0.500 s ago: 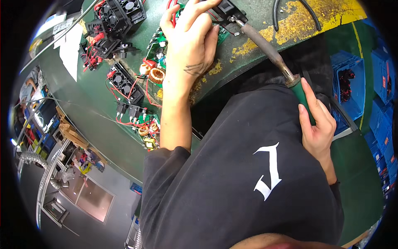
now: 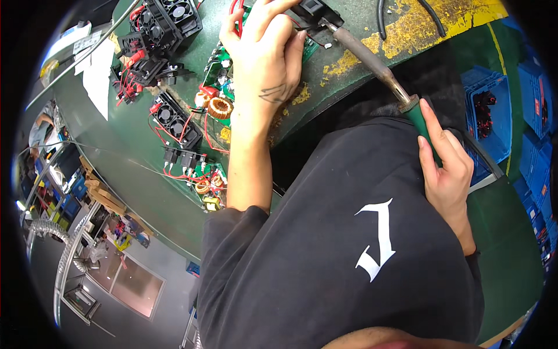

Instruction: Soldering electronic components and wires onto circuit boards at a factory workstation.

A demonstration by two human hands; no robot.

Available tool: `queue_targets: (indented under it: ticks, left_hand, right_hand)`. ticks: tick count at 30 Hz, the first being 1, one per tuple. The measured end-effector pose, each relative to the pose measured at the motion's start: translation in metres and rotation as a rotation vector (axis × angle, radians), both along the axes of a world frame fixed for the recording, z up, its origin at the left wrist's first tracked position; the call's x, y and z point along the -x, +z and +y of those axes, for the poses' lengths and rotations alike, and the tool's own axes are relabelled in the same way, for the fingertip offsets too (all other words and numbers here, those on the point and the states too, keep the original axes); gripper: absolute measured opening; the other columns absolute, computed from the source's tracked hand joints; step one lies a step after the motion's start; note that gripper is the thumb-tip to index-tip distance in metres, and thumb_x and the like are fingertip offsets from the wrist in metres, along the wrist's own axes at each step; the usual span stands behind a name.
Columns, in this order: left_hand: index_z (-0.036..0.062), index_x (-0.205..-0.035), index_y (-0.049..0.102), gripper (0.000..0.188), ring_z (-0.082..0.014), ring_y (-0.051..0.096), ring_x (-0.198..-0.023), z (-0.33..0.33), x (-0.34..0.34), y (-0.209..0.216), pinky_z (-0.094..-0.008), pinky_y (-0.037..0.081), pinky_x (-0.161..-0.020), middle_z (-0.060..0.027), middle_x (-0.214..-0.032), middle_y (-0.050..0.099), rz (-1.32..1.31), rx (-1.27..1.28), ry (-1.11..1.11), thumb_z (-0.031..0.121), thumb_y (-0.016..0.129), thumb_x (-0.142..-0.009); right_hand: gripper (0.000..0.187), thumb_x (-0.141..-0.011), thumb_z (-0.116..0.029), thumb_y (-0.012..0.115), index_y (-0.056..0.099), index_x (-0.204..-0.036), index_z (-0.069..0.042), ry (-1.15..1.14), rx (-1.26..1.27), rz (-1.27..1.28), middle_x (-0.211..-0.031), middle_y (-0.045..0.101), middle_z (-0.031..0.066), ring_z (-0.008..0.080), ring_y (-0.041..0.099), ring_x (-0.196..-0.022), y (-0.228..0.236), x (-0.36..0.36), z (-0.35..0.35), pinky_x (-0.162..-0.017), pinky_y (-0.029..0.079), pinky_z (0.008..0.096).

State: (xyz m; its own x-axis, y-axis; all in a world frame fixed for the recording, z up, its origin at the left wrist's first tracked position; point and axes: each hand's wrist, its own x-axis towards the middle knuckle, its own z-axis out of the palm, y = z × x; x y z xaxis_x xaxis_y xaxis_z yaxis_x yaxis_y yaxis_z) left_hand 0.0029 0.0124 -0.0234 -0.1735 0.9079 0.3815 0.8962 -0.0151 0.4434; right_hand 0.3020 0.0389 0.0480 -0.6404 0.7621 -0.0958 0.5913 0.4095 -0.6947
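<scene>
My right hand (image 2: pixel 450 168) grips the green handle of a soldering iron (image 2: pixel 372 61), its shaft slanting up and left. The iron's tip meets the metal terminal on a black plastic part (image 2: pixel 317 13) at the top edge. My left hand (image 2: pixel 264 55) is closed over a green circuit board (image 2: pixel 311 53), its fingers curled and holding the black part's left side; some fingertips are cut off by the frame. Red wires (image 2: pixel 239 8) run up beside these fingers. Left of my wrist, a copper-wound ring coil (image 2: pixel 220 107) sits on the board's edge.
Several black fan units (image 2: pixel 154 26) with red wires lie at the upper left, another fan pair (image 2: pixel 172 119) below them. A second wired board (image 2: pixel 203 180) lies near my left elbow. A black cable (image 2: pixel 430 14) curves at the upper right. Blue bins (image 2: pixel 491 116) stand at the right.
The soldering iron and my right hand have shifted slightly up and left. The whole view has tilted a little; my left hand keeps its hold.
</scene>
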Motion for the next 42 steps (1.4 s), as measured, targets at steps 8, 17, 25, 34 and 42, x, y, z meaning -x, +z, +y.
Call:
queue_targets:
  ticks: [8, 17, 25, 34, 42]
  left_hand:
    - [0.0022, -0.082, 0.056, 0.015, -0.0459, 0.048, -0.136, -0.009, -0.007, 0.024, -0.0556, 0.029, -0.115, -0.0203, -0.132, 0.064, -0.025, 0.060, -0.003, 0.000, 0.070, -0.078]
    - [0.0021, -0.085, 0.057, 0.015, -0.0444, 0.047, -0.137, -0.012, -0.007, 0.024, -0.0542, 0.030, -0.113, -0.0187, -0.135, 0.062, 0.013, 0.070, 0.001, 0.000, 0.070, -0.078]
    - [0.0020, -0.085, 0.057, 0.015, -0.0441, 0.048, -0.137, -0.009, -0.005, 0.024, -0.0531, 0.030, -0.113, -0.0177, -0.137, 0.062, -0.012, 0.054, -0.015, 0.000, 0.070, -0.077]
    - [0.0004, -0.082, 0.058, 0.016, -0.0458, 0.051, -0.131, -0.001, -0.001, 0.001, -0.0546, 0.035, -0.111, -0.0205, -0.133, 0.063, -0.283, -0.290, -0.182, -0.001, 0.073, -0.076]
    - [0.0000, -0.084, 0.061, 0.016, -0.0464, 0.053, -0.127, 0.016, 0.013, -0.053, -0.0542, 0.036, -0.111, -0.0215, -0.131, 0.064, -0.367, -0.757, -0.354, -0.002, 0.074, -0.074]
  right_hand:
    - [0.062, -0.085, 0.009, 0.072, 0.064, -0.142, -0.015, -0.017, -0.049, -0.011, -0.069, 0.043, 0.0075, 0.0190, 0.043, -0.057, -0.006, -0.002, 0.001, -0.055, 0.041, 0.0340]
    - [0.053, -0.089, 0.010, 0.066, 0.062, -0.140, -0.003, -0.024, 0.078, -0.028, -0.083, 0.060, 0.0114, 0.0179, 0.049, -0.067, -0.005, -0.004, -0.005, -0.067, 0.045, 0.0274]
    - [0.060, -0.086, 0.009, 0.070, 0.063, -0.142, -0.010, -0.026, 0.001, 0.081, -0.071, 0.047, 0.0084, 0.0193, 0.041, -0.057, -0.013, -0.003, -0.006, -0.056, 0.041, 0.0331]
    - [0.055, -0.090, 0.010, 0.065, 0.061, -0.143, -0.004, -0.030, 0.084, -0.053, -0.078, 0.056, 0.0114, 0.0183, 0.045, -0.064, -0.002, -0.002, -0.006, -0.062, 0.043, 0.0293]
    - [0.062, -0.087, 0.002, 0.074, 0.060, -0.145, -0.015, 0.018, -0.046, -0.086, -0.070, 0.044, 0.0088, 0.0249, 0.050, -0.057, 0.000, 0.003, -0.012, -0.057, 0.046, 0.0391]
